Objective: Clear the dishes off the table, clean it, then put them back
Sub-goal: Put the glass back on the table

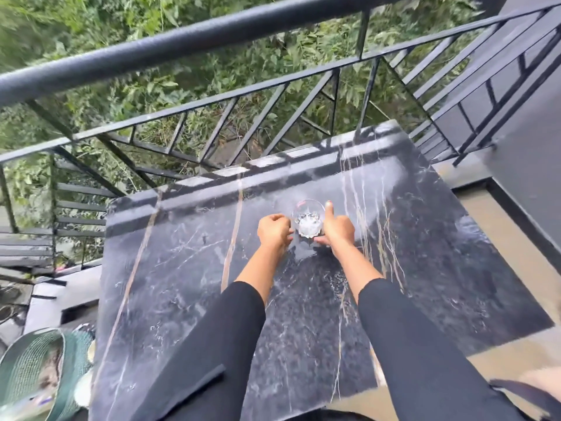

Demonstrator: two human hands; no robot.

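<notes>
A clear cut-glass tumbler (308, 218) stands upright on the dark marble table (188, 268), toward its far side. My right hand (337, 230) wraps the glass from the right, thumb pointing up along its side and fingers under its near edge. My left hand (274, 230) is curled into a loose fist just left of the glass, touching or nearly touching it. Both arms wear black sleeves. No other dish shows on the tabletop.
A black metal railing (212, 28) runs right behind the table, with green bushes below. A green woven chair (33, 369) with pale objects on it sits at the lower left. A dark wall (528, 177) stands on the right above tan floor.
</notes>
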